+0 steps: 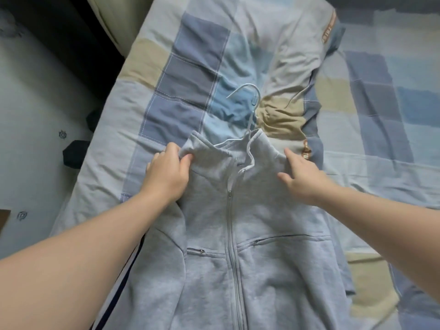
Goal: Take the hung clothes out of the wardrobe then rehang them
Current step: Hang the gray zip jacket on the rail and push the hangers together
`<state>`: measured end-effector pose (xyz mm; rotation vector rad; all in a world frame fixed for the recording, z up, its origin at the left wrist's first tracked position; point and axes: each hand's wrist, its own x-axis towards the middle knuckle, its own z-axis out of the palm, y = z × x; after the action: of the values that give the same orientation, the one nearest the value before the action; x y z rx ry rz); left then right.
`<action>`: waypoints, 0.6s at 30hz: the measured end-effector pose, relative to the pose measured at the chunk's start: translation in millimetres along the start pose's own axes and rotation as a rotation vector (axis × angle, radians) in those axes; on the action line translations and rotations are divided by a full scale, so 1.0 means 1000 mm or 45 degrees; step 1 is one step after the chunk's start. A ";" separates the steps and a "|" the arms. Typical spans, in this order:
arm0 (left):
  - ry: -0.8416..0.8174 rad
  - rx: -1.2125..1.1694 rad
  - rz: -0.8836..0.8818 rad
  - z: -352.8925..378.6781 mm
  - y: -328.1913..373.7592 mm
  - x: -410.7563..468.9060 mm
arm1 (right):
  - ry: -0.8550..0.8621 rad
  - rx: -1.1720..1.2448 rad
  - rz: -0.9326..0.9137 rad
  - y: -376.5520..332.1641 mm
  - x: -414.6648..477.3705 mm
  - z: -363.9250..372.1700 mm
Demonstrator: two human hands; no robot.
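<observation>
On the bed (pixel 166 67), grey hoodie (pixel 262 210), left hand (pixel 166 172) pinching its collar, right hand (pixel 302 179) loose-fingered at shoulder

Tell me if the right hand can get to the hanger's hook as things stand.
Probably yes. The hook lies bare on the quilt just beyond the jacket collar, and the right hand is open with nothing between them.

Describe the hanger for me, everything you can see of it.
The hanger is thin and pale, wire or plastic. Its hook lies flat on the patchwork quilt. Its shoulders run inside the collar of the grey zip jacket, mostly hidden. Neither hand touches it: the left hand grips the collar, and the right hand is open over the jacket.
</observation>
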<state>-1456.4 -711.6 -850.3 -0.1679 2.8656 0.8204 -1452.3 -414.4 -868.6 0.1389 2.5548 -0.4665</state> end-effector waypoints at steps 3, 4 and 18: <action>0.015 -0.037 0.024 -0.027 0.011 -0.036 | 0.009 0.047 -0.065 -0.001 -0.026 -0.024; 0.022 -0.041 0.025 -0.035 0.014 -0.049 | 0.021 0.052 -0.098 -0.001 -0.036 -0.033; 0.285 -0.224 0.029 -0.208 0.133 -0.277 | 0.018 0.079 -0.650 -0.030 -0.278 -0.195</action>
<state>-1229.5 -692.1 -557.4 -0.2642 3.0015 1.1259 -1316.7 -374.9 -558.5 -0.5012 2.5768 -0.7334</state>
